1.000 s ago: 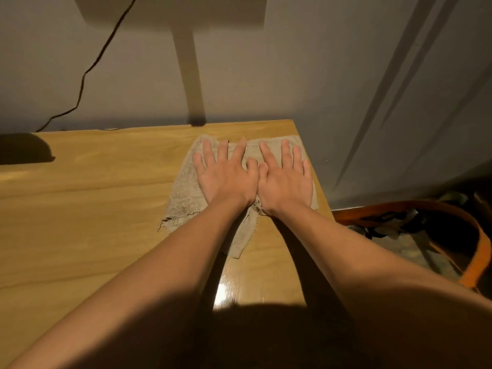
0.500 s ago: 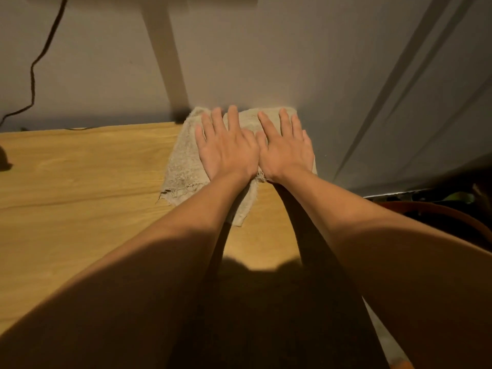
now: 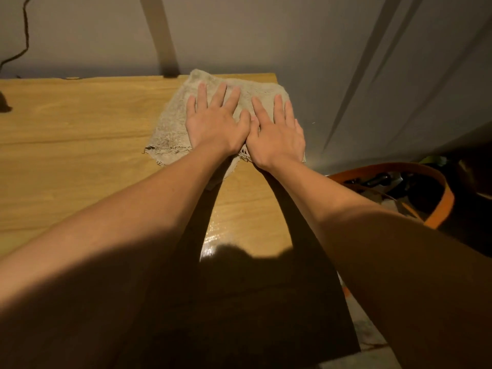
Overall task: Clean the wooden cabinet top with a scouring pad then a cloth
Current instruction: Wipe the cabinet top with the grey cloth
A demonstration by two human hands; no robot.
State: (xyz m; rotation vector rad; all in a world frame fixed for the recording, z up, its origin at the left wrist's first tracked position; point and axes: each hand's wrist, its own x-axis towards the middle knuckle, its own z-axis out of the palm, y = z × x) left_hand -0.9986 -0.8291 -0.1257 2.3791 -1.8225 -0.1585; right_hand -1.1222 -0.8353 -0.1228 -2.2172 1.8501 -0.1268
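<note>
Wooden cabinet top (image 3: 80,145), cloth (image 3: 170,129) under flat left hand (image 3: 215,126), right hand (image 3: 277,137)

Grey wall (image 3: 266,35) at 12; thin black cable (image 3: 22,46) at 10; round orange-rimmed basket (image 3: 442,187) w/ dark clutter at 3.

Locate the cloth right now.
Head view: the cloth lies flat at the cabinet top's far right corner, against the wall, under both hands.

One camera on the person's head looks forward and down, close over the worktop (image 3: 80,134), with the wall just past the left hand (image 3: 215,126).
</note>
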